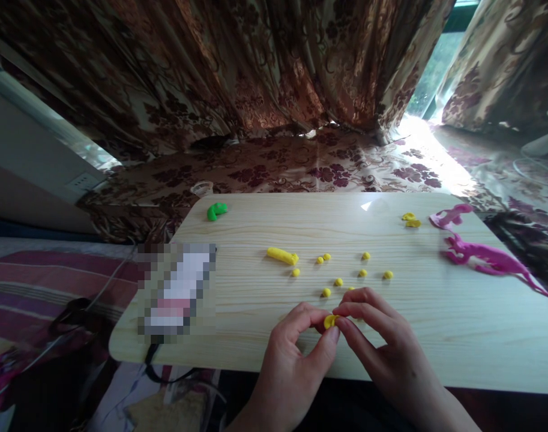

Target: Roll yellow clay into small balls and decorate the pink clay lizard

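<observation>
Between the fingertips of my left hand (296, 354) and my right hand (386, 336) is a small flattened piece of yellow modelling clay (331, 321). Both hands pinch it just above the front part of the table. Beyond them lie several small yellow clay balls (338, 282), some partly hidden by my right hand's fingers. A thick yellow clay roll (281, 256) rests to the left of the balls. Two thin shaped yellow clay pieces (411, 220) lie at the back right.
On the pale wood table (246, 324), a green clay piece (216, 210) sits at the back left. A blurred-out flat device (179, 288) with a black strap lies at the left edge. Pink clay figures, one a long-tailed animal (485, 255), occupy the right. Patterned curtains (255, 66) hang behind.
</observation>
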{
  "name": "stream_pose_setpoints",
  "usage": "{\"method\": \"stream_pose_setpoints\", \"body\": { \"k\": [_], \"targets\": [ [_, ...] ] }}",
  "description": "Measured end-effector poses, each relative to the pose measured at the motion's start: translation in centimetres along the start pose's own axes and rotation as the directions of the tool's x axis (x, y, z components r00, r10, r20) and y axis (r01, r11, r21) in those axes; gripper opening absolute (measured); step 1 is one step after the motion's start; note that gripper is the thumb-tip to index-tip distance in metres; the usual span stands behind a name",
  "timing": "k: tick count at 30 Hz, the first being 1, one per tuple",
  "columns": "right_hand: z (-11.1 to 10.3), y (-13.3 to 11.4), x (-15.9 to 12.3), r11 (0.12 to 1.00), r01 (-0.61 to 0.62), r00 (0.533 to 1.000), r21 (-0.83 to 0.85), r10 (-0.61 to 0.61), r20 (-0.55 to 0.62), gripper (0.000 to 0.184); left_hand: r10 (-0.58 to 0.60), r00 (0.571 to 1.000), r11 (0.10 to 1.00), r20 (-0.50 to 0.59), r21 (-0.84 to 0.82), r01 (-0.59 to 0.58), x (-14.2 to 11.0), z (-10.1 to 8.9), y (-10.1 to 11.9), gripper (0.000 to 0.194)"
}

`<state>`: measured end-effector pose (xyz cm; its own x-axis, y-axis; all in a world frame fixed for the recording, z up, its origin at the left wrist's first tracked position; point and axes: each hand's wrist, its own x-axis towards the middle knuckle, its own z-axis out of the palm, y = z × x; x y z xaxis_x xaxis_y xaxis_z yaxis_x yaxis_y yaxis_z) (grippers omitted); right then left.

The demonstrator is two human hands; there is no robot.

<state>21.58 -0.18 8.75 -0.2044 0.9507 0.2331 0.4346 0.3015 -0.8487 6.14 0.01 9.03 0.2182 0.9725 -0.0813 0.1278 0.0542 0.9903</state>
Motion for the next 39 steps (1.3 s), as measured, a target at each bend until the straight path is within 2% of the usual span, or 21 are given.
{"method": "stream_pose_setpoints", "body": {
  "k": [8, 13, 16, 20, 25, 34, 39],
  "targets": [
    [-0.1, -0.2, 0.1, 1.0, 0.021, 1.0, 0.008, -0.02, -0.007, 0.013, 0.014, 1.0, 1.0, 0.011, -0.025, -0.014, -0.1, -0.1, 0.2, 0.018],
    [0.3, 0.0, 0.1, 0.999, 0.046, 0.997, 0.028, -0.044, -0.056, 0.012, 0.029, 1.0, 0.999, -0.007, -0.031, -0.029, -0.3, 0.2, -0.1, 0.016],
    [0.2, -0.1, 0.0, 0.999, 0.024, 0.995, 0.041, -0.02, -0.094, 0.014, -0.001, 1.0, 0.997, -0.01, -0.078, 0.0, -0.4, 0.3, -0.4, 0.012],
    [-0.4, -0.3, 0.0, 0.998, -0.008, 0.999, 0.058, 0.011, -0.053, 0.015, -0.046, 0.999, 0.995, -0.012, -0.092, 0.045, -0.3, 0.2, -0.5, 0.008],
    [-1.0, -0.4, 0.4, 0.999, -0.014, 1.0, 0.053, 0.014, -0.017, 0.012, -0.034, 0.999, 0.997, 0.002, -0.069, 0.034, -0.2, 0.2, -0.2, 0.009],
    [-0.8, -0.6, 0.4, 0.999, -0.001, 1.0, 0.033, 0.001, 0.006, 0.006, 0.022, 1.0, 0.999, -0.012, -0.024, -0.023, -0.3, 0.3, -0.3, 0.006],
    [-1.1, -0.8, 0.3, 1.0, -0.024, 0.999, -0.001, 0.024, 0.037, 0.015, 0.108, 0.993, 0.993, -0.046, 0.057, -0.105, -0.2, 0.3, -0.4, 0.008]
  ]
}}
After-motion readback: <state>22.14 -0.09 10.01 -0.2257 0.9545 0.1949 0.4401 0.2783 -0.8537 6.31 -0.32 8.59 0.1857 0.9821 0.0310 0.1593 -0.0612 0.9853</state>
